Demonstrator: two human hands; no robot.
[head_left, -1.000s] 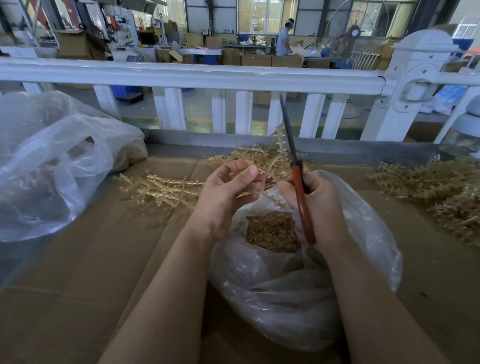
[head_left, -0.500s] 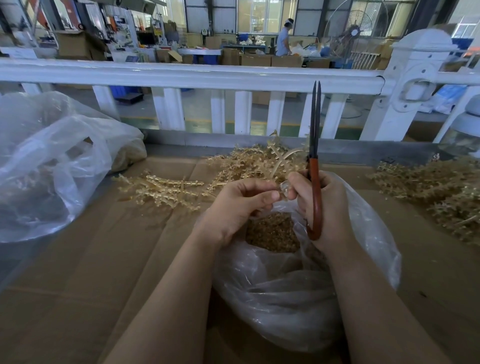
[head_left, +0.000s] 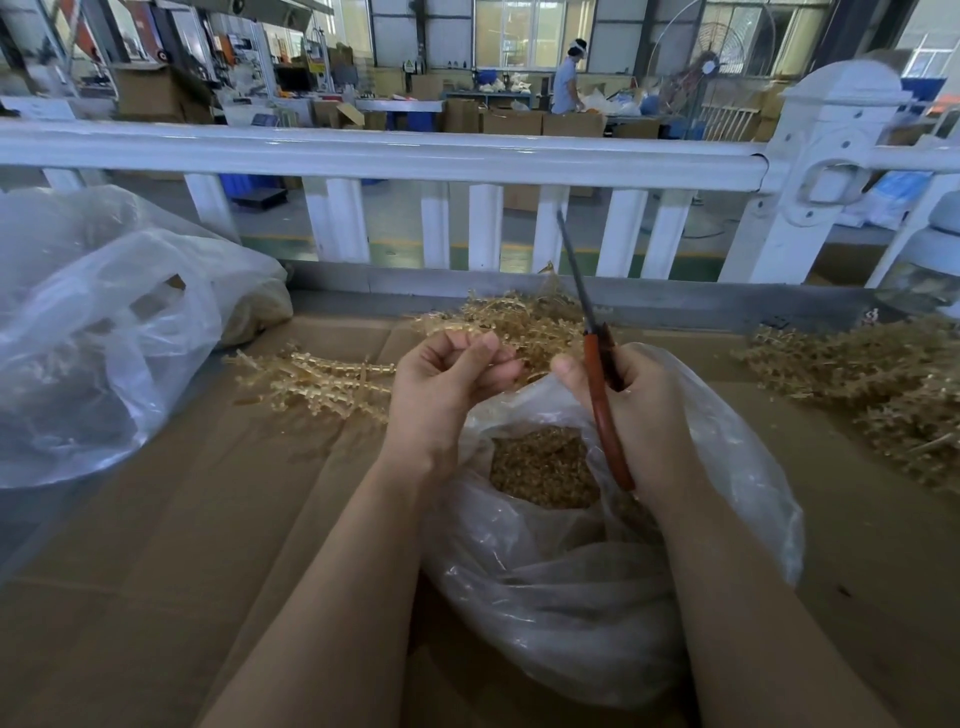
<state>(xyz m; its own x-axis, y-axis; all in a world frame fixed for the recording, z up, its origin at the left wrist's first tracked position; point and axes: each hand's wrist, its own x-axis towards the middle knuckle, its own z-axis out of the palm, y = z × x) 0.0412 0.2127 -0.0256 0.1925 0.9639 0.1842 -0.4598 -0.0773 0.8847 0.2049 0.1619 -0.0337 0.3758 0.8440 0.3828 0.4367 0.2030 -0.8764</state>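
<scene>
A clear plastic bag (head_left: 597, 597) lies open on the cardboard in front of me, with a heap of small golden-brown pieces (head_left: 543, 467) inside. My right hand (head_left: 644, 415) grips orange-handled scissors (head_left: 602, 400) above the bag mouth, blades together and pointing up and slightly left. My left hand (head_left: 441, 395) hovers beside it with curled fingers, thumb against fingertips; whether it pinches a small piece is hidden. Golden plastic sprigs (head_left: 322, 379) lie just behind the hands.
A big crumpled clear bag (head_left: 104, 332) sits at the left. Another pile of golden sprigs (head_left: 872, 384) spreads at the right. A white railing (head_left: 384, 156) runs along the table's far edge. Brown cardboard (head_left: 156, 571) covers the table. A person works far behind.
The scissors have tilted from upright back to leaning left. My left hand has lifted a little and its fingers have curled tighter beside the right thumb.
</scene>
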